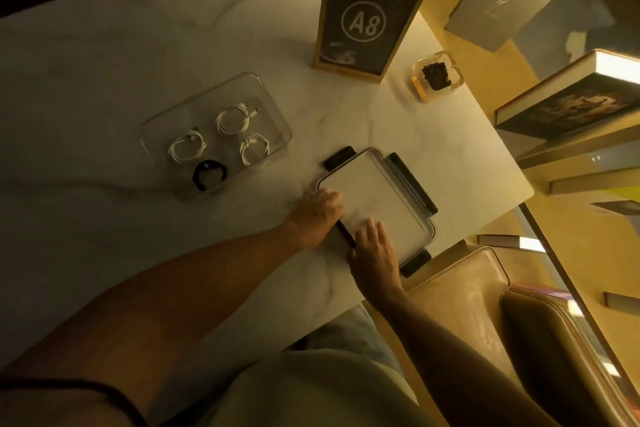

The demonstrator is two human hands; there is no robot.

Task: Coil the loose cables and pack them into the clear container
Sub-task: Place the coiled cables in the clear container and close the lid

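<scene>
Both arms are bare up to the left hand [317, 215] and right hand [374, 253]. The person wears light, pale clothes.

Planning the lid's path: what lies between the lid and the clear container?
Bare tabletop; the head view shows nothing between lid and clear container.
</scene>
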